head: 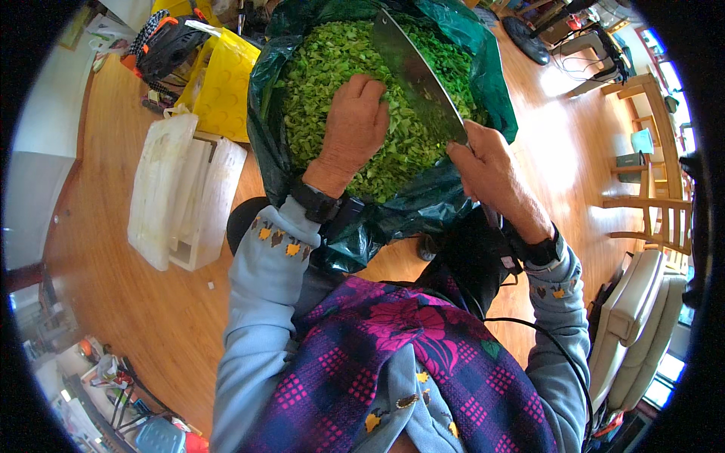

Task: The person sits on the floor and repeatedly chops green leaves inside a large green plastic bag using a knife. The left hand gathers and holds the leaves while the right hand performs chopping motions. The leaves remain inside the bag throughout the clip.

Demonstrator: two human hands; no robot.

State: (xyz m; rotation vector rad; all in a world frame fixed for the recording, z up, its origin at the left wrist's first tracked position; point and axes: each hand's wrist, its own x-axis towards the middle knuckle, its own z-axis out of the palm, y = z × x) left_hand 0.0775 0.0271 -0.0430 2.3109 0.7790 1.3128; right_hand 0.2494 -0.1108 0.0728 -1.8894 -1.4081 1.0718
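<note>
A heap of chopped green leaves (311, 73) fills a container lined with a dark green plastic bag (497, 79) in front of me. My right hand (495, 167), at the heap's near right side, grips the handle of a cleaver (419, 79). Its broad steel blade slants up and left across the leaves, with small green bits stuck to it near the handle. To the left of the blade, my left hand (354, 127) is on the leaves with its fingers curled. The fingertips are hidden, so whether they hold any leaves does not show.
A white foam box (209, 204) with its lid (161, 192) leaning on it stands on the wooden floor at left. Behind it is a yellow bag (226, 85). A fan base (524, 39), a wooden chair (651, 204) and a cushioned seat (631, 306) are at right. A black cable (544, 325) hangs by my right arm.
</note>
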